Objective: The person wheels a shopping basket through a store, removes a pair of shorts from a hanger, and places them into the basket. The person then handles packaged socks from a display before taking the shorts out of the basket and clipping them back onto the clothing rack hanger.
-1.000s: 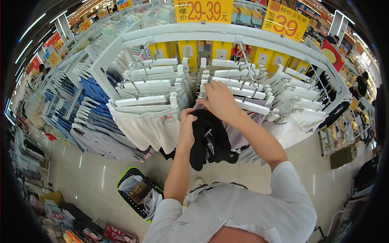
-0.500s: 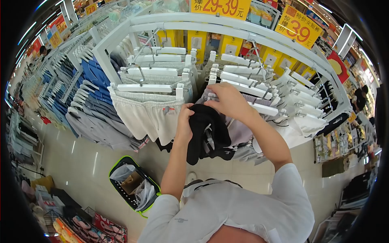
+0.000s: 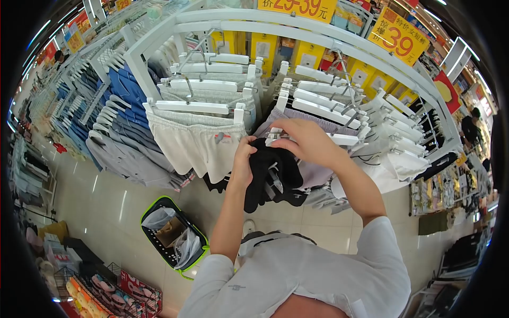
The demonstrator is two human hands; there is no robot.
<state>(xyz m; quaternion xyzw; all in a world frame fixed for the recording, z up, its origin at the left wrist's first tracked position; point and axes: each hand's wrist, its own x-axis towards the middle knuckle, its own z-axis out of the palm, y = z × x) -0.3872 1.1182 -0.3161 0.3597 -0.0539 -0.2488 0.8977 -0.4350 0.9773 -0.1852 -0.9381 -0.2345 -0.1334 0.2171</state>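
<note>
A black garment [image 3: 268, 169], perhaps shorts, hangs bunched between my hands at the front of the rack. My left hand [image 3: 245, 159] pinches its left edge. At the white clip end of a hanger [image 3: 342, 139], my right hand [image 3: 307, 140] closes thumb and fingers around the clip, just above the black cloth. Lilac shorts [image 3: 314, 172] hang right behind and beside the black garment. To the left, cream shorts [image 3: 193, 140] with a small tag hang from a white clip hanger [image 3: 193, 107].
A white metal rack frame [image 3: 297, 29] arches over rows of hangers. Yellow price signs [image 3: 400, 37] stand on top. Grey and blue clothes [image 3: 127, 153] hang at left. On the floor sits a black basket with a green rim [image 3: 154, 241], holding bags and a box.
My right fingers have shifted down from the hanger bar onto its clip end. My left hand keeps its pinch on the black garment. The camera view has tilted slightly.
</note>
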